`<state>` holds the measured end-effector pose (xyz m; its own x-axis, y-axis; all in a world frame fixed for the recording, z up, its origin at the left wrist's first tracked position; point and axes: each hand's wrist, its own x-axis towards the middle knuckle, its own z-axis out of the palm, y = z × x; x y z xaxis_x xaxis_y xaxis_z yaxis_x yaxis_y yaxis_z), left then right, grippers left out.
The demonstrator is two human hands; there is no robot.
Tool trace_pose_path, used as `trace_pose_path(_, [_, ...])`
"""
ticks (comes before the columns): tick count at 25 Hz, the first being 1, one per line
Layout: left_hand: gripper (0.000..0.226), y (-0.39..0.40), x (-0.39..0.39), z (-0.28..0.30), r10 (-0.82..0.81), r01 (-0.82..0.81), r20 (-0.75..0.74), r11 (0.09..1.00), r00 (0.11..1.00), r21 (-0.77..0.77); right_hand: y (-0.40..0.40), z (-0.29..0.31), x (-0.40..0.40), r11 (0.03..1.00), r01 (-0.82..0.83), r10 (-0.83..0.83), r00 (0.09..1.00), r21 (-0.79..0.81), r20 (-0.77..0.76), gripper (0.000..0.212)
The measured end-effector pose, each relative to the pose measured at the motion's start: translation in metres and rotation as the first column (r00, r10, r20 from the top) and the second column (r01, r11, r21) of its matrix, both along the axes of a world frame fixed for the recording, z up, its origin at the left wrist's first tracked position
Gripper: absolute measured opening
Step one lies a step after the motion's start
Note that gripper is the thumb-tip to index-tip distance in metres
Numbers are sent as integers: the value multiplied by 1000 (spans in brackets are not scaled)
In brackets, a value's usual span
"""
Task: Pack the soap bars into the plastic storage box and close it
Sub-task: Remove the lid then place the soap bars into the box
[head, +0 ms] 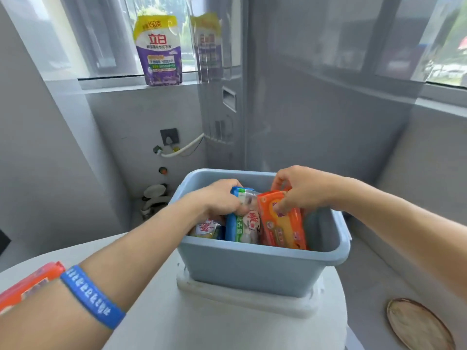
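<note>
A blue plastic storage box (255,269) stands open on a white lid (242,300) on the round white table. Several wrapped soap bars stand on edge inside it. My left hand (217,198) reaches into the box and grips a blue-and-white soap bar (243,223). Beside it, my right hand (300,189) pinches the top of an orange soap bar (283,226), which stands tilted in the box. Another white-and-yellow soap pack (206,228) lies low at the box's left. One more orange soap pack (25,284) rests on the table at the far left, partly hidden behind my left forearm.
The round white table (151,322) carries the box near its far edge. A purple detergent pouch (159,51) stands on the window sill. Pipes and a drain fitting (154,198) sit on the floor by the wall. A round brown drain cover (417,324) lies at lower right.
</note>
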<state>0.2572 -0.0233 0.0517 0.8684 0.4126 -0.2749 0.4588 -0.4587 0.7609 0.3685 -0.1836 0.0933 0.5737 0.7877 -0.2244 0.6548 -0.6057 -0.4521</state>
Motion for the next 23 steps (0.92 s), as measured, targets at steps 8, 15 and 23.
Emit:
trace_pose_path(8, [40, 7, 2, -16, -274, 364, -243, 623, 931, 693, -2, -31, -1, 865, -183, 416, 782, -466, 464, 14])
trace_pose_path(15, [32, 29, -153, 23, 57, -261, 390, 829, 919, 495, 22, 7, -81, 950, -266, 167, 877, 165, 450, 19])
trace_pose_path(23, [26, 88, -332, -41, 450, -556, 329, 625, 830, 548, 100, -65, -308, 709, -682, 574, 707, 182, 413, 36])
